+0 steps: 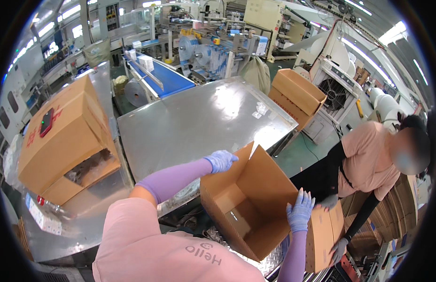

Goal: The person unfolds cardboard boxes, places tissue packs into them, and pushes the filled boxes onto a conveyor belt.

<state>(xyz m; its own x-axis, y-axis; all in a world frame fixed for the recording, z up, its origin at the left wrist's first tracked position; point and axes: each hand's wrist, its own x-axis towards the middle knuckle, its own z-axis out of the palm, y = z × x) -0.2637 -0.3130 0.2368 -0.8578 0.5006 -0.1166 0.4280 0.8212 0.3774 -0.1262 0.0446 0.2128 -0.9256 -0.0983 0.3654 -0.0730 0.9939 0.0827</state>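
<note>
Before me stands a tall cardboard box (260, 183) with its top open, tilted in my view, and its inside visible down to the bottom. My left hand (220, 161), in a bluish-purple glove, is at the box's far left rim with the index finger stretched out. Whether it grips the rim is unclear. My right hand (300, 211), gloved alike, holds the right rim, thumb toward the inside and fingers extended along the edge. Below the box, part of a metal tread plate (274, 259) shows.
A metal table (175, 123) lies ahead, with a blue conveyor belt (161, 79) beyond. To the left, a large carton (66, 141) carries a red-edged device (46, 122). Another open carton (292, 95) stands far right. A co-worker (366, 158) handles a cardboard box (323, 236) close on my right.
</note>
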